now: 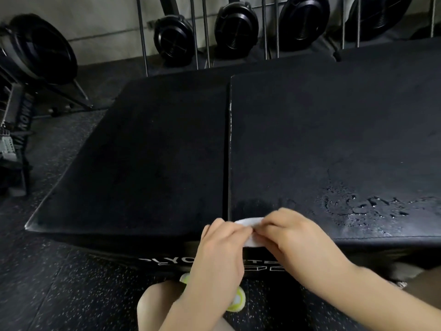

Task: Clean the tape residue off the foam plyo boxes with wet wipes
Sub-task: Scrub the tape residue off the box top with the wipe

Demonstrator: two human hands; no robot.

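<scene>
white wet wipe (248, 231), pinched between left hand (218, 249) and right hand (290, 232), both grips grasping it, at near edge over seam between left plyo box (143, 151) and right plyo box (334, 130); wet patch (365, 206) on right box.

You're looking at a row of black fan wheels (235, 26) standing on end against the far wall, with thin metal rails (142, 34) rising between them. To your left a larger rower flywheel (41, 47) leans on its frame above the speckled rubber floor (59, 283), and near your knee (155, 304) sits a green-and-white pack (237, 301)
</scene>
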